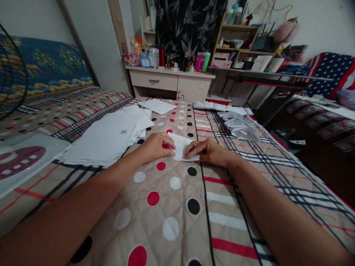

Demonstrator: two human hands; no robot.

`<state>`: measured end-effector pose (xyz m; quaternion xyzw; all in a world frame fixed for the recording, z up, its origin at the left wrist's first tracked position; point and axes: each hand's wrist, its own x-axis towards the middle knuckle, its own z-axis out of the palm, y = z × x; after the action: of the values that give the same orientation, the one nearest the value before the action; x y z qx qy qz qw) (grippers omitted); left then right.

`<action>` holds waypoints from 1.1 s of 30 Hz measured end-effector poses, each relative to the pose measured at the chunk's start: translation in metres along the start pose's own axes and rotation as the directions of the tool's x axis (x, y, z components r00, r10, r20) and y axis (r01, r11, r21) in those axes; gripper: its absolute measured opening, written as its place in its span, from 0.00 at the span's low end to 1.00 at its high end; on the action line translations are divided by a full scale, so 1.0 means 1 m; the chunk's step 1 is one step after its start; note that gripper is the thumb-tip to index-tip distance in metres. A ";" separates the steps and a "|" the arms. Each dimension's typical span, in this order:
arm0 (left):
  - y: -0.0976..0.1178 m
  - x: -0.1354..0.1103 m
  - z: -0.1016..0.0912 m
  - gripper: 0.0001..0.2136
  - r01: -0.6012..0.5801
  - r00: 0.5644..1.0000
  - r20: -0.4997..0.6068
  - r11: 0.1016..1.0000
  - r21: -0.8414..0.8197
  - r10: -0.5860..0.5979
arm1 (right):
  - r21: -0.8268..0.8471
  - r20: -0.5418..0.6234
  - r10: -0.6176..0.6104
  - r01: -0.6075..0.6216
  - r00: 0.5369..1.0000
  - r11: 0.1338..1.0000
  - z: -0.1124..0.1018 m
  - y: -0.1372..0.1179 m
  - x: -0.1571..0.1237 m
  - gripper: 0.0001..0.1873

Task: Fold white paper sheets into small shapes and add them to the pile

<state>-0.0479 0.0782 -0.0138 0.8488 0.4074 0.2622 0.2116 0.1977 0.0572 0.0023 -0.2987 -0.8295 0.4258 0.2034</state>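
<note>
In the middle of the bed, a small piece of folded white paper (180,145) lies on the dotted cover between my hands. My left hand (157,147) has its fingers closed at the paper's left edge. On its right part, my right hand (208,150) presses with bent fingers, thumb and fingertips against the sheet. Faint print shows on the paper, too small to read. Left of my hands lies a large stack of white sheets (102,135), with a dark handwritten mark on the top one. Another white sheet (158,106) lies beyond it.
To the right lie a pile of folded papers (238,125) and a long row of papers (219,106). A white plastic bag (24,155) with a purple print is at the left edge. A dresser (155,79) and a desk (266,73) stand beyond the bed.
</note>
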 end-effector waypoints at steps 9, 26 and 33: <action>0.044 -0.045 0.026 0.17 -0.106 0.994 0.066 0.922 0.372 0.088 | 0.072 -0.035 -0.034 0.036 0.999 0.997 -0.001 0.005 -0.001 0.14; 0.038 -0.049 0.024 0.13 -0.140 0.990 0.014 0.934 0.330 0.143 | -0.208 -0.627 0.137 -0.334 0.767 0.919 0.028 0.018 0.021 0.06; 0.039 -0.048 0.023 0.11 -0.132 0.991 0.013 0.946 0.297 0.134 | -0.184 -0.694 0.230 -0.477 0.682 0.859 0.032 0.015 0.030 0.07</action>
<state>-0.0368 0.0140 -0.0224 0.8955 0.3848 0.2146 0.0619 0.1619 0.0651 -0.0249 -0.6157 -0.6928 0.1719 0.3339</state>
